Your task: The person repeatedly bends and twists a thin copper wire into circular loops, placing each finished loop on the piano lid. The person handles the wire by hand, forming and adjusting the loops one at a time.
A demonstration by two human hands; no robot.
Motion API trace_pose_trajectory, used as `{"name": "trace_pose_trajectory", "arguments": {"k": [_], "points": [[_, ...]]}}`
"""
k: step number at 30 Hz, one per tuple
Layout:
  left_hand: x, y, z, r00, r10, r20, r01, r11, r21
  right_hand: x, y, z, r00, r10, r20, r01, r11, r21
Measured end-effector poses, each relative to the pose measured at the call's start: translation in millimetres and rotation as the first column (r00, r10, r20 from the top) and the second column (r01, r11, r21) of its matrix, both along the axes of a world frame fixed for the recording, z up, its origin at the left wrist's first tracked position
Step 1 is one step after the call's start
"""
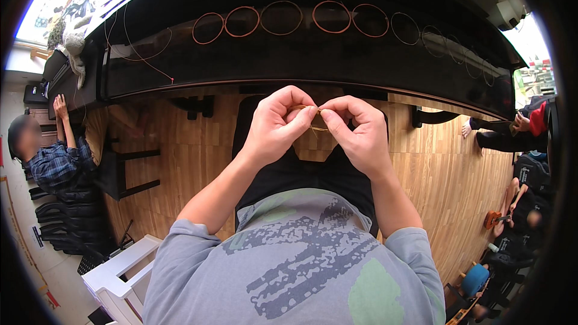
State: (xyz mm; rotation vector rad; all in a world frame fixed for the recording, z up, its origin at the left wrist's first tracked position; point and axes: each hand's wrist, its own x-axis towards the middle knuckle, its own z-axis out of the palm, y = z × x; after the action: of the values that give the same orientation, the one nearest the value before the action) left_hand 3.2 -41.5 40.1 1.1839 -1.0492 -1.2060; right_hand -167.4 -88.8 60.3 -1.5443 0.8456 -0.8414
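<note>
My left hand point(280, 123) and my right hand point(356, 131) meet in front of my body, just short of the black piano's near edge. Both pinch a thin gold-coloured string point(320, 129), bent in a loose loop between the fingertips; much of it is hidden behind the fingers. Ahead of them, on the glossy black piano lid point(289, 60), lies a row of coiled strings. Toward the left and middle the coils are copper-coloured, like this coil point(332, 17); thin silvery coils point(405, 28) continue to the right. An uncoiled string point(144, 58) sprawls over the lid's left part.
At the left a person in a plaid shirt point(60, 165) sits by a black stool point(129, 174). Stacked black chairs point(69, 222) and a white stool point(123, 271) stand lower left. People sit along the right, one with a small orange ukulele point(492, 219). Wooden flooring point(433, 186) lies below.
</note>
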Motion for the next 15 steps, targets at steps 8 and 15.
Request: {"name": "trace_pose_trajectory", "arguments": {"k": [8, 15], "points": [[3.7, 1.2, -2.1, 0.92, 0.069, 0.386, 0.026, 0.972, -0.235, 4.2, -0.2, 2.2, 0.997, -0.012, -0.075, 0.002, 0.991, -0.135], [-2.9, -0.7, -1.6, 0.999, -0.008, 0.043, 0.01, 0.998, -0.064, 9.8, -4.3, -10.8, 0.961, -0.219, -0.169, 0.056, 0.753, -0.656]]}}
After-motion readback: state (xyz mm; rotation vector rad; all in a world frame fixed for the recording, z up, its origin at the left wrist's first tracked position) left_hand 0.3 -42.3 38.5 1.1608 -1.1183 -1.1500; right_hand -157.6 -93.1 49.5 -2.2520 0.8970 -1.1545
